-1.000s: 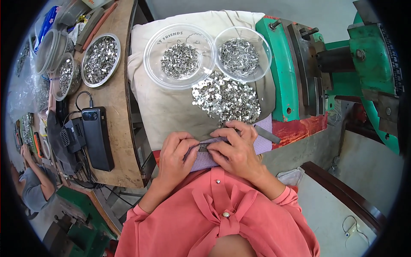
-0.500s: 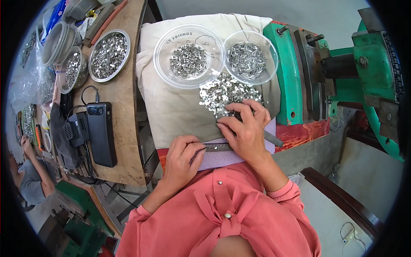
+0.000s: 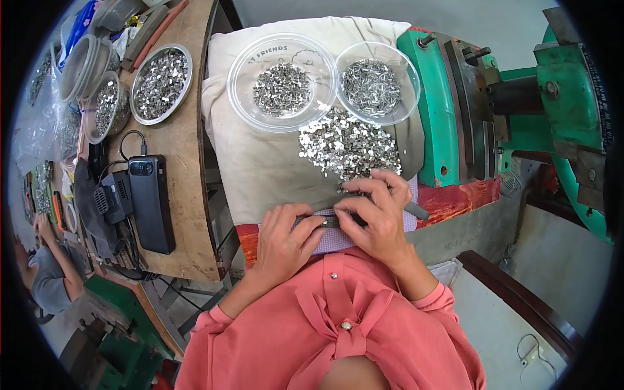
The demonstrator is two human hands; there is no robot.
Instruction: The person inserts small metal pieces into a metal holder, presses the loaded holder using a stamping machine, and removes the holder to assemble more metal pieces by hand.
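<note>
A narrow dark metal bar (image 3: 333, 221) lies across a purple checked cloth (image 3: 328, 244) in front of me. My left hand (image 3: 286, 237) is closed around the bar's left part, thumb and forefinger together by a tiny shiny piece on it. My right hand (image 3: 378, 218) is over the bar's right part, thumb and forefinger bent in a pinch; whatever lies between them is too small to make out. Just beyond the right fingers spreads a heap of small silvery metal pieces (image 3: 348, 144) on a greyish cloth (image 3: 250, 175).
Behind the heap stand two clear tubs, a larger one (image 3: 237, 97) with small metal bits and a smaller one (image 3: 412, 88) with pin-like pieces. A green machine (image 3: 432, 123) borders the right. At left, a wooden table (image 3: 195, 169) bears a black power bank (image 3: 151, 208) and a bowl (image 3: 134, 104) of pieces.
My right hand has drawn back from the edge of the heap toward the bar. My left hand has shifted slightly right, and the two hands are closer together.
</note>
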